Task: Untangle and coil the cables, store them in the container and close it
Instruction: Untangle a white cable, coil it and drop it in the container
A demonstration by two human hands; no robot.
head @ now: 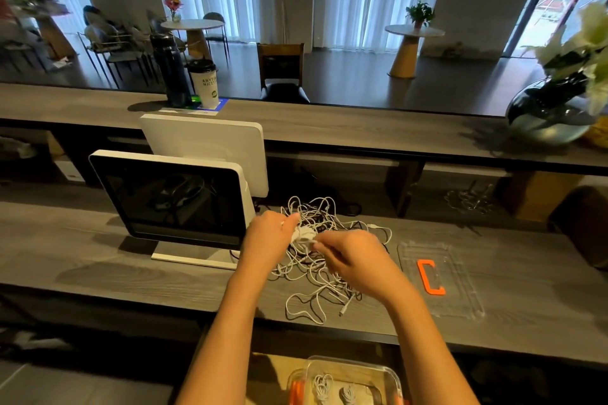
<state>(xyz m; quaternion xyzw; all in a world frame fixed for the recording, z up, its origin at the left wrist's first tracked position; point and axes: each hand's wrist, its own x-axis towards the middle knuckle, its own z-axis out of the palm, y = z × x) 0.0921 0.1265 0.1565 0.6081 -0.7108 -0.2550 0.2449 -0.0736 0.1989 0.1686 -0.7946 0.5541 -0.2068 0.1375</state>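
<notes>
Clear plastic container (388, 375) holds two coiled cables; over the woodgrain counter (98, 260), left hand (268, 237) and right hand (353, 256) pinch a white cable bundle (304, 235) above tangled cords (316, 276).

You face a grey wood-grain tabletop (98, 273). On it lie a tangle of white and dark cables (316, 260), a clear lid (460, 279) with an orange handle (431, 276) to their right, and a monitor (177, 200) on a white stand to their left. A raised ledge (362, 128) behind carries a dark bottle (171, 72), a paper cup (204, 82) and a glass vase (552, 108).
</notes>
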